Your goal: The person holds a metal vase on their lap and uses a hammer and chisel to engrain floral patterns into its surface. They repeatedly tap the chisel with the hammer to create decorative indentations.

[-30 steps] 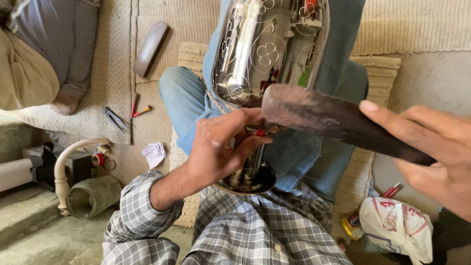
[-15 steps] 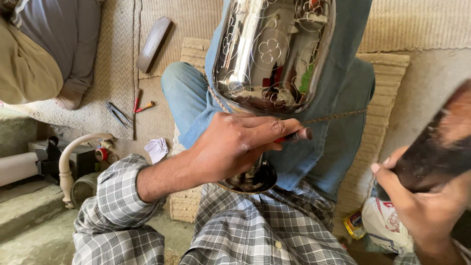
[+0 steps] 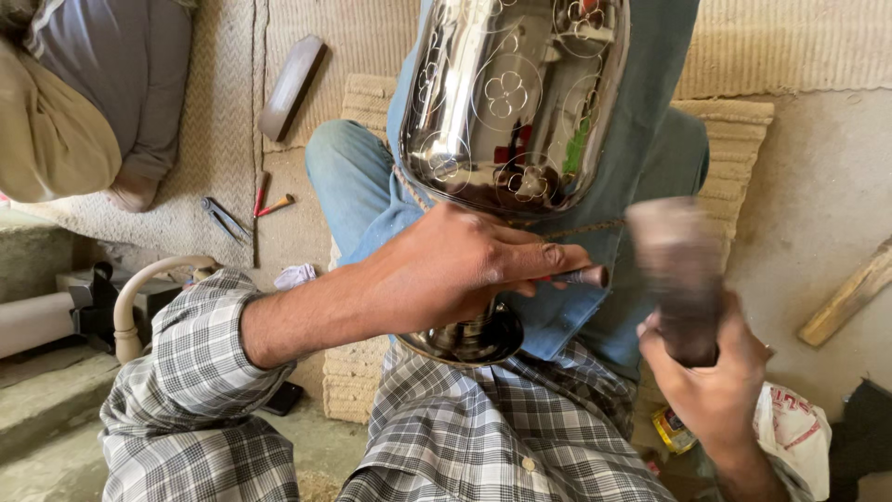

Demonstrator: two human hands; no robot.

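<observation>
A person seated on the floor works on a polished metal vessel (image 3: 511,102) engraved with flower outlines, propped on the lap against blue-jeaned legs, its round foot (image 3: 469,339) pointing toward the checked shirt. At far left, another person's folded legs (image 3: 88,102) in grey and tan cloth rest on a woven mat (image 3: 214,139); below them stand a curved cream-coloured pipe (image 3: 139,293) and dark fittings. On the mat lie a dark oblong block (image 3: 291,85), a pair of metal pliers (image 3: 226,219) and two small red-handled tools (image 3: 269,203). A crumpled scrap of white cloth (image 3: 295,275) sits just beside the knee.

The left hand (image 3: 455,270) is closed around a thin metal punch (image 3: 571,276), thumb and fingers pinching it just below the vessel's body, its tip pointing right. The right hand (image 3: 715,386) is wrapped tightly around the handle of a dark mallet (image 3: 674,270), blurred by motion, near the punch's end.

At lower right, a small yellow tin (image 3: 675,429) lies partly hidden behind the right wrist, next to a white plastic bag with red print (image 3: 799,437). A length of pale wood (image 3: 850,297) rests on the bare concrete floor (image 3: 818,186) at the right edge.
</observation>
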